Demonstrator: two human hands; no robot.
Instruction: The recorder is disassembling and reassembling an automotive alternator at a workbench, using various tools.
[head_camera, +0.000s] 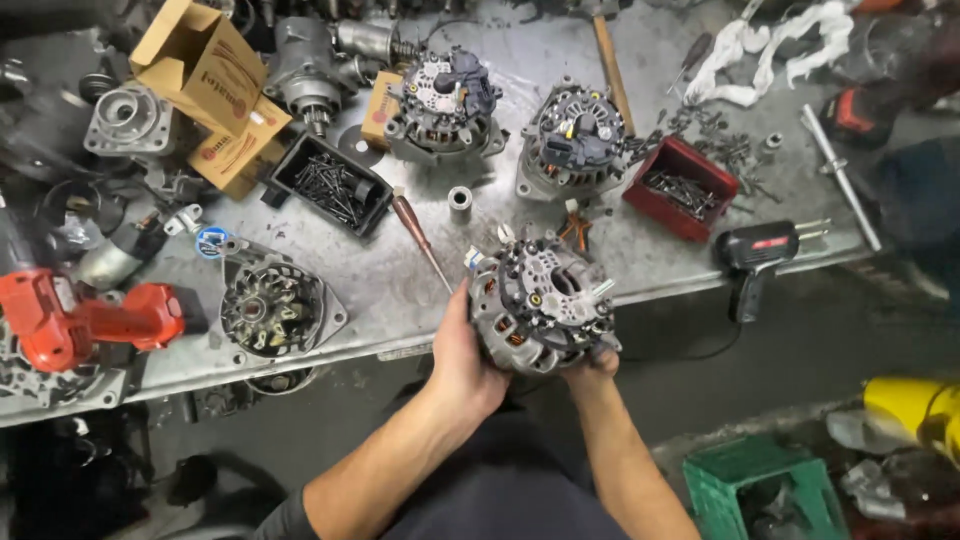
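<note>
Grey alternator (541, 302) (rear face up), both hands clamped on it, left (462, 358), right (592, 362), above steel workbench (400, 280) edge

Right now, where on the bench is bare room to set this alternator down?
Bare metal lies between the screwdriver, the black screw tray and the open housing. A smaller patch sits left of the soldering gun. The back row around the red tray is crowded.

Right hand (592, 362) mostly hidden beneath the alternator (541, 303); only its fingers (603, 352) show at the lower rim. Green crate (762, 488) and yellow object (915, 412) cut off by frame edges. Screws in black tray (331, 184) too small to tell apart.
</note>
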